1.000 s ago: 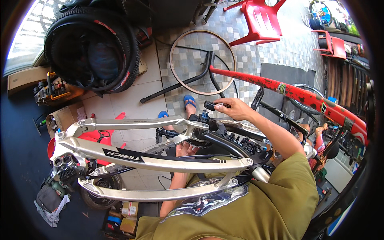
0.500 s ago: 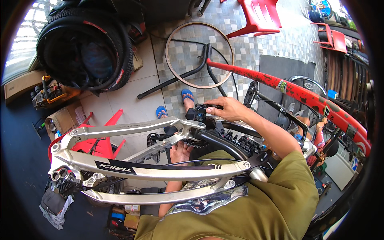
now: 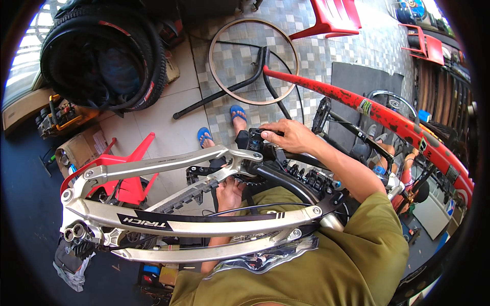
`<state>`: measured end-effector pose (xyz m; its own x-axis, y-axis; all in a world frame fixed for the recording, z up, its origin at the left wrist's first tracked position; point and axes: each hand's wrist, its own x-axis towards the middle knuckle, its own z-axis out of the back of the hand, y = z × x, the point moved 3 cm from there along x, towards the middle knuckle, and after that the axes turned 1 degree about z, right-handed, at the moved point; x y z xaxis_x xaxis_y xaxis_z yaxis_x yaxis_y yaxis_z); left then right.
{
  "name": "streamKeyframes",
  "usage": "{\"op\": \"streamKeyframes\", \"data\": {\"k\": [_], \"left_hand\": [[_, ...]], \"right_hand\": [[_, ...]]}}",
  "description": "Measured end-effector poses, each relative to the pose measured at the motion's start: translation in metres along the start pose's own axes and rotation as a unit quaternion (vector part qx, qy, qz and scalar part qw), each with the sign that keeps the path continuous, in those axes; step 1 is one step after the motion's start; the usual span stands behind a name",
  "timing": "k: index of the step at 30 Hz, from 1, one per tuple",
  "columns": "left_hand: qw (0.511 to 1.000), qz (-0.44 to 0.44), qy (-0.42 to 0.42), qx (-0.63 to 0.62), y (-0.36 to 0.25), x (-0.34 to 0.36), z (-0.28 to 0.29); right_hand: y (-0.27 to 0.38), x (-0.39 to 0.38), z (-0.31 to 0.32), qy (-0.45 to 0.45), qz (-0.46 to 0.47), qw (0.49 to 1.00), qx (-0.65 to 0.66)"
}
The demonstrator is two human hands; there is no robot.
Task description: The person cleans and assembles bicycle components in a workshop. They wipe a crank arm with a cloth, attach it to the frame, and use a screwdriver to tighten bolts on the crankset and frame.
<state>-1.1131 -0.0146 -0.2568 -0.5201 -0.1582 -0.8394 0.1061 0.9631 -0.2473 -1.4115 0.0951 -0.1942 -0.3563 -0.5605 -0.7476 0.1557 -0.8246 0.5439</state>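
A silver and black bicycle frame [image 3: 194, 222] lies across in front of me, its rear stays on the left. My right hand [image 3: 292, 136] reaches over the far side, thumb and fingers closed round a black pedal [image 3: 255, 137]. Below the frame's pivot, my left hand [image 3: 230, 195] shows between the tubes with its fingers curled up against the crank area. What those fingers hold is hidden. A dark chainring [image 3: 249, 178] sits partly covered beside them. The black rear shock [image 3: 312, 178] lies to the right of the pivot.
A worn red bicycle frame [image 3: 352, 98] slants across the right, with another person's hand [image 3: 410, 159] beyond it. Tyres [image 3: 153, 61] are piled at far left. A bare rim [image 3: 220, 84] and red chairs [image 3: 334, 19] stand ahead; a red stool [image 3: 133, 176] is at left.
The view has shifted slightly, so the floor things sit a little higher. My right hand stays on the pedal and my left hand stays beneath the frame, both nearly unmoved.
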Motion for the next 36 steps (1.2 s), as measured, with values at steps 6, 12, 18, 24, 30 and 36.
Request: {"op": "streamKeyframes", "data": {"k": [6, 12, 18, 24, 30, 36], "left_hand": [[1.000, -0.001, -0.003, 0.010, -0.001, -0.002, -0.001], [0.998, 0.002, -0.008, 0.059, 0.002, -0.001, 0.008], [0.998, 0.026, -0.024, 0.048, -0.005, -0.008, -0.004], [0.996, 0.018, -0.038, 0.085, -0.006, -0.008, -0.011], [0.992, -0.006, -0.068, 0.103, -0.007, -0.013, -0.020], [0.997, 0.009, -0.038, 0.066, -0.003, -0.015, -0.013]], "right_hand": [[-0.004, 0.008, 0.000, 0.035, 0.050, 0.996, 0.064], [-0.012, 0.014, -0.004, 0.061, 0.039, 0.996, 0.055], [-0.019, 0.021, -0.006, 0.097, 0.058, 0.986, 0.119], [-0.029, 0.027, -0.011, 0.105, 0.076, 0.982, 0.137], [-0.021, 0.023, -0.006, 0.106, 0.067, 0.983, 0.135], [0.021, 0.070, 0.041, -0.074, 0.167, 0.966, 0.181]]}}
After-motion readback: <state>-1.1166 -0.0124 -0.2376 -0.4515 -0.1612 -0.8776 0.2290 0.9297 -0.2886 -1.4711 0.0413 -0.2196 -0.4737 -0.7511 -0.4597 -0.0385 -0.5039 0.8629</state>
